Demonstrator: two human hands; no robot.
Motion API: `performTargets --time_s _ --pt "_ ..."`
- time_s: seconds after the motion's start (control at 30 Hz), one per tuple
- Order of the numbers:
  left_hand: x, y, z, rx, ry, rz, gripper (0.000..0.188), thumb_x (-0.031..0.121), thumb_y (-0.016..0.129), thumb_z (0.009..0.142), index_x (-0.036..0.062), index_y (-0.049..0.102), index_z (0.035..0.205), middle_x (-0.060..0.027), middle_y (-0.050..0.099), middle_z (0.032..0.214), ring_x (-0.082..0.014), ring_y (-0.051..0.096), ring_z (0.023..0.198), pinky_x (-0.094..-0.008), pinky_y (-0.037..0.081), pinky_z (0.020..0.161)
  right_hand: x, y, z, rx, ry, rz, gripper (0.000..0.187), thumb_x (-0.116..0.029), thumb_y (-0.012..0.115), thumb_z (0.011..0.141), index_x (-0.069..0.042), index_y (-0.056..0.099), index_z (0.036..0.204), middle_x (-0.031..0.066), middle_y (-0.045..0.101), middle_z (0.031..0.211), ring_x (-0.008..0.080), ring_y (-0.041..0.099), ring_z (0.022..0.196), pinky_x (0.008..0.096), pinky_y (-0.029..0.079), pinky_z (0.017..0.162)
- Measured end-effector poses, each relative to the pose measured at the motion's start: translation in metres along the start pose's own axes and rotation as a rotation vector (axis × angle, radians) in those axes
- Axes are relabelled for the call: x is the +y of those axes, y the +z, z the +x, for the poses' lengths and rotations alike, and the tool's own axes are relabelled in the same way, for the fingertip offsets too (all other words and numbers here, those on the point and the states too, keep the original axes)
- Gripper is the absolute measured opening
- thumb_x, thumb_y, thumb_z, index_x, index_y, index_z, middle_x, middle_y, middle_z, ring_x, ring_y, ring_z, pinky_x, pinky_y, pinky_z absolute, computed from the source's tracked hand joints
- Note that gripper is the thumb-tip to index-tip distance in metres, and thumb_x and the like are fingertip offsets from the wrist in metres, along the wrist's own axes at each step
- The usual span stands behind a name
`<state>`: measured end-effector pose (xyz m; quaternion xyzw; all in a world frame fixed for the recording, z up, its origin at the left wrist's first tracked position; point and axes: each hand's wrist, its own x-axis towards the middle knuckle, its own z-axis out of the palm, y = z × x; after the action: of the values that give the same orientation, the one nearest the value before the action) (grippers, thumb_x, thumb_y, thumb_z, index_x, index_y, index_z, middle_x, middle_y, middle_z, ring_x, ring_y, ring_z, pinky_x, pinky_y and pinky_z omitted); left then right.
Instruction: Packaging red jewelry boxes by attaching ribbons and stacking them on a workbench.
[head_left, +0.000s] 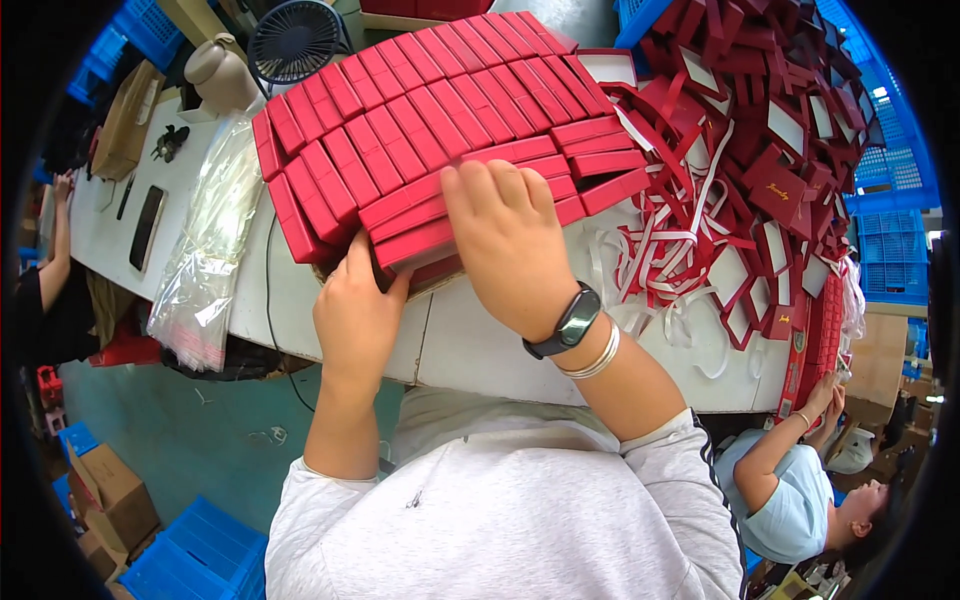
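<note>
Rows of small red jewelry boxes (440,122) are packed tightly in a carton (432,285), whose near edge barely shows. My left hand (354,322) is at the near left corner, its thumb and fingers closed on the end of a red box (425,238) in the front row. With fingers bent together over its top, my right hand (512,252) grips the same front row farther right; its thumb is hidden. A black band and pale bangles circle the right wrist. At the right end of the pack, a dark gap shows between boxes.
Red and white ribbons (665,240) lie right of the carton, beside a heap of dark red boxes (770,150). Clear plastic bags (215,240), a phone (148,228) and a small fan (297,42) are on the left. A co-worker (790,490) sits at the lower right.
</note>
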<state>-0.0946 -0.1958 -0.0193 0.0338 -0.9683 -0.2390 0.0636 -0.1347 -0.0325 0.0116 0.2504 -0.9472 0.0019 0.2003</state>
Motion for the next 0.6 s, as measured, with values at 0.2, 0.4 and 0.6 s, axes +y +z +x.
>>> performTargets --time_s 0.2,0.4,0.6 --pt "0.006 0.0 0.004 -0.096 -0.085 -0.105 0.054 0.014 0.071 0.075 -0.0016 0.048 0.121 -0.0246 0.063 0.093 -0.0417 0.061 0.084 -0.045 0.05 0.071 -0.003 0.003 -0.007 0.066 0.001 -0.009 0.038 -0.015 0.057 0.074 -0.001 0.058 0.11 0.0059 0.056 0.103 0.0188 0.049 0.1 0.0338 0.033 0.092" --pt "0.007 0.008 -0.005 0.015 -0.061 -0.247 0.053 0.012 0.068 0.078 -0.0013 0.047 0.124 -0.0259 0.062 0.096 -0.0425 0.061 0.086 -0.0449 0.049 0.072 -0.002 0.005 -0.011 0.109 0.034 0.096 0.035 -0.012 0.054 0.075 -0.004 0.059 0.108 0.0031 0.056 0.099 0.0174 0.051 0.095 0.0334 0.033 0.086" --pt "0.011 0.004 -0.003 0.064 -0.069 -0.191 0.053 0.014 0.071 0.075 -0.0026 0.05 0.12 -0.0241 0.064 0.093 -0.0399 0.062 0.085 -0.0408 0.049 0.072 -0.006 0.017 -0.01 0.229 0.085 0.083 0.03 -0.013 0.056 0.074 -0.01 0.059 0.103 0.001 0.056 0.099 0.015 0.051 0.093 0.0351 0.029 0.087"
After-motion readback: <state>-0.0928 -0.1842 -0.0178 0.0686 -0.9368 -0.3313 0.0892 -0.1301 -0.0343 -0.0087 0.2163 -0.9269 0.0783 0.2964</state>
